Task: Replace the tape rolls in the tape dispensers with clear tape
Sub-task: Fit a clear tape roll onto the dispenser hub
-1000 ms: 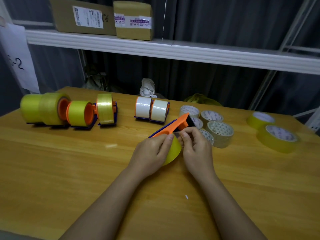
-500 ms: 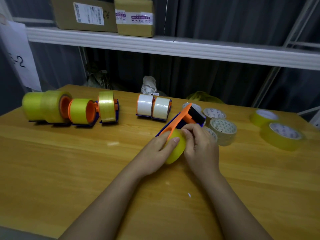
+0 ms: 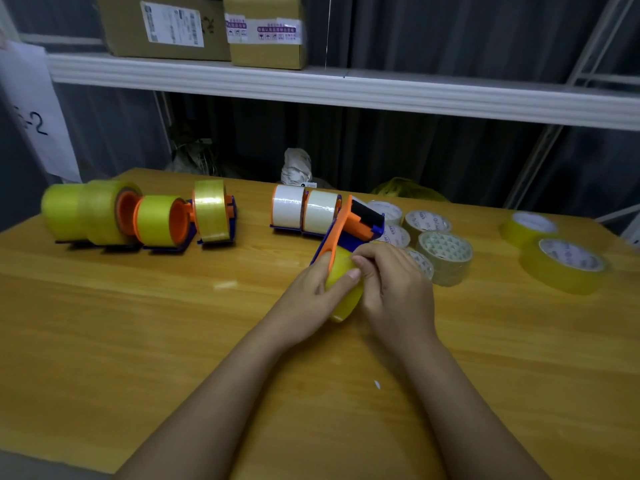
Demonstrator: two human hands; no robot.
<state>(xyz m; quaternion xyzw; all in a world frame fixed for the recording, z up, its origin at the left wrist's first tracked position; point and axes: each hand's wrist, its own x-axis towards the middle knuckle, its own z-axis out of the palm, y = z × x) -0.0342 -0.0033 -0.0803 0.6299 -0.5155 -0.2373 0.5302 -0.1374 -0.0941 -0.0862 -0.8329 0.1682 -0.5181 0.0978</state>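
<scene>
- Head view: left hand [image 3: 313,296] grasps the yellow tape roll [image 3: 343,289] mounted in the orange-and-blue plastic dispenser [image 3: 349,226], apparently steadying it above the wooden table [image 3: 138,323]; right hand [image 3: 394,289] fingertips pinch at the roll's face, probably seeking the tape end.

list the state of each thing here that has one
held dispenser: tilted, yellow roll mounted
left hand: grips the roll
right hand: pinches at the roll's edge
white-roll dispensers: loaded, standing
yellow-roll dispensers: loaded, standing
spare rolls: lying flat
cardboard boxes: closed
</scene>
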